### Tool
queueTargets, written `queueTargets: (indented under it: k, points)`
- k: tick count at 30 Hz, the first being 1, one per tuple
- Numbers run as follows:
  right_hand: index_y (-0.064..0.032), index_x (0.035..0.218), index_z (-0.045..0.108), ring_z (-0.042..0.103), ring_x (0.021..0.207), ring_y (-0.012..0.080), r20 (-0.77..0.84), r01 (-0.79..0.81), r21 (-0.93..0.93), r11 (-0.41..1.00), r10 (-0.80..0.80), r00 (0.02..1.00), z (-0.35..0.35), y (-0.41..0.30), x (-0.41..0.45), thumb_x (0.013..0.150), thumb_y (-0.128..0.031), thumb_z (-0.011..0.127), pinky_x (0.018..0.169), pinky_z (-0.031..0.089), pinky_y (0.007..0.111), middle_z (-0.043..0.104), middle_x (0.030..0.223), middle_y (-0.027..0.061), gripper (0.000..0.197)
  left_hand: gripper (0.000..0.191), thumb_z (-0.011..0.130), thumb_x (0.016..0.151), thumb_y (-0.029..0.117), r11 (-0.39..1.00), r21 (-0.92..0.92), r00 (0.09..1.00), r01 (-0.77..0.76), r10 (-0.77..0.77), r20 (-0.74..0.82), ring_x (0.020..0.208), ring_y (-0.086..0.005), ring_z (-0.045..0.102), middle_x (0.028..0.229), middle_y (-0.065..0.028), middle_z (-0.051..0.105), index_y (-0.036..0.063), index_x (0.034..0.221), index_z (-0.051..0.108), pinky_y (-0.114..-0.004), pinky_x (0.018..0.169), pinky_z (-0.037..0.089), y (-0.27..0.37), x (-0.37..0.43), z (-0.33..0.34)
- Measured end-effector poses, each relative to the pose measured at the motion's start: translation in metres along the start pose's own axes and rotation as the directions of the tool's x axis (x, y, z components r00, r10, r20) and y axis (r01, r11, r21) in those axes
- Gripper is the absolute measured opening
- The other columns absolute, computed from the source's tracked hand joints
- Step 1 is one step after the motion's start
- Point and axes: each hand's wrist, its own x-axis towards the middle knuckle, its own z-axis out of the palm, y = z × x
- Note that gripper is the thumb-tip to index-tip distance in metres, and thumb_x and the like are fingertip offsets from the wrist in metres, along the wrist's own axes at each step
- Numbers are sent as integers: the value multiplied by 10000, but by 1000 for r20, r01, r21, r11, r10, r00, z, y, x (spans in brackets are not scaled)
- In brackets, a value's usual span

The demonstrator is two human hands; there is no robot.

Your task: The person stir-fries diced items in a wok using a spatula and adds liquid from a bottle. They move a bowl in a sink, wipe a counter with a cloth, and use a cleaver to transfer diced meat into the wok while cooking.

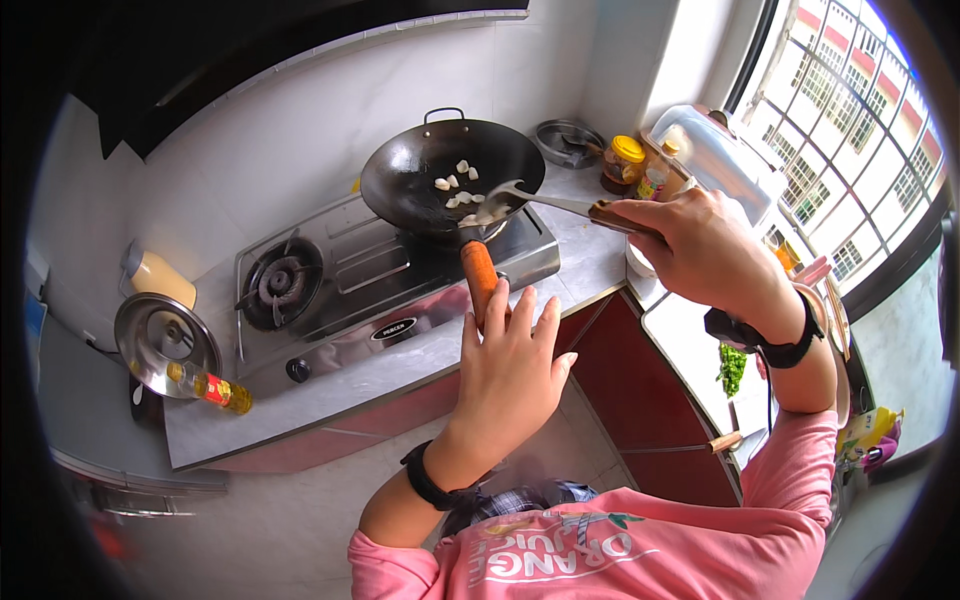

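My right hand (701, 240) grips the handle of a metal wok spatula (551, 201), its blade inside a dark wok (416, 169). Several white pieces that look like garlic (463, 197) lie in the wok, some beside the blade. The wok sits over the right burner of a two-burner gas stove (367, 259). Its orange wooden handle (478, 266) points toward me. My left hand (510, 360) is spread, palm down, over the end of that handle; whether the fingers touch it I cannot tell.
At left, an oil bottle (214, 388) lies against a steel lid (133, 349). Behind the wok's right side stand a lidded pan (568, 142) and a yellow-capped jar (623, 161). Chopped greens (731, 367) and a wooden-handled knife (725, 441) lie on the right counter. A range hood (300, 45) overhangs the back.
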Motion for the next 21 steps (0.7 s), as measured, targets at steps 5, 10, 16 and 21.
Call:
queueTargets:
  k: [5, 10, 16, 21]
  points:
    - [-209, 1135, 647, 640, 663, 339, -6, -128, 41, 991, 129, 992, 87, 11, 51, 879, -208, 557, 590, 519, 448, 653, 732, 156, 271, 529, 666, 811, 315, 999, 11, 999, 40, -40, 27, 1286, -381, 363, 1268, -176, 514, 35, 1245, 547, -507, 1004, 357, 5, 1, -4]
    - [-234, 1189, 609, 650, 677, 356, -86, -230, 116, 966, 240, 967, 141, 20, 98, 878, -229, 547, 609, 532, 445, 667, 773, 154, 317, 506, 689, 791, 301, 998, -43, 999, 41, -40, 16, 1317, -346, 349, 1236, -175, 539, 18, 1195, 577, -482, 1016, 360, 9, 1, 3]
    - [-212, 1178, 617, 649, 696, 346, 99, -118, -28, 993, 120, 988, 106, 29, 61, 877, -212, 546, 640, 529, 430, 667, 788, 157, 309, 503, 686, 791, 293, 996, -39, 997, 79, -80, -16, 1302, -316, 369, 1232, -165, 542, 25, 1200, 569, -486, 1001, 366, 6, -3, 5]
    - [-175, 1104, 677, 637, 645, 309, 36, 39, 29, 999, -40, 999, -6, 38, 3, 825, -152, 632, 639, 511, 410, 654, 732, 128, 283, 513, 674, 803, 294, 994, 13, 994, 107, -106, -41, 1291, -300, 377, 1253, -150, 533, 40, 1231, 552, -525, 975, 374, 10, -2, 10]
